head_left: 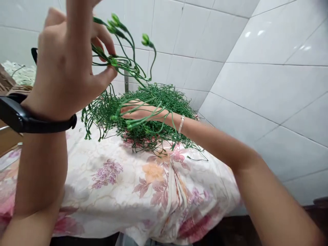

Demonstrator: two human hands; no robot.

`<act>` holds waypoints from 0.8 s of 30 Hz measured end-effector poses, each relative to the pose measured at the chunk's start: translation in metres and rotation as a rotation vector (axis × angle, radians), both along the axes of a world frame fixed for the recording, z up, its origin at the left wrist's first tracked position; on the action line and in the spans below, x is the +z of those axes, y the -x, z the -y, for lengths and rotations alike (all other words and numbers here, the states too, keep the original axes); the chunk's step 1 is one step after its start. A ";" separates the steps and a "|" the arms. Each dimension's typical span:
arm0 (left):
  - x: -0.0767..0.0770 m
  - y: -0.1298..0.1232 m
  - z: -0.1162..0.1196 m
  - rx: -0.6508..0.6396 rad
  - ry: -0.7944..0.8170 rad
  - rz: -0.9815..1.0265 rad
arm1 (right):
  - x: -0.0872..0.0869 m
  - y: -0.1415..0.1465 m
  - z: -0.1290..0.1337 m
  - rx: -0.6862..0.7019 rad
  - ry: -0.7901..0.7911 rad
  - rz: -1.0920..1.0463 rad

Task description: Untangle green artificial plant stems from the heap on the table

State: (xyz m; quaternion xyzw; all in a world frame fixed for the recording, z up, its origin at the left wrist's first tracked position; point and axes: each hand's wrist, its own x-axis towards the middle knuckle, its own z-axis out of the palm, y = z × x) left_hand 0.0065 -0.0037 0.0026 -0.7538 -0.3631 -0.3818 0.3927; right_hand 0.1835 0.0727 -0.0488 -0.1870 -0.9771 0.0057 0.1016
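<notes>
Green plastic stems [123, 58], a small bunch, are pinched between the thumb and fingers of my left hand [69, 65], raised above the floral cloth [153, 191], bud tips arching up and right, long axis roughly level. My right hand [138, 111] reaches into the big stem pile [164, 102], fingers seemingly curled, grip hard to tell. Most stems lie unsorted, I'd judge.
</notes>
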 end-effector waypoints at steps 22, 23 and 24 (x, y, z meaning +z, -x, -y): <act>0.002 -0.012 0.008 0.015 0.136 0.143 | -0.083 0.021 -0.034 0.074 -0.061 0.115; 0.000 -0.010 0.005 0.009 0.136 0.120 | -0.072 0.016 -0.029 0.119 0.059 0.078; -0.002 -0.007 0.001 0.002 0.128 0.093 | -0.062 0.009 -0.024 0.162 0.156 0.023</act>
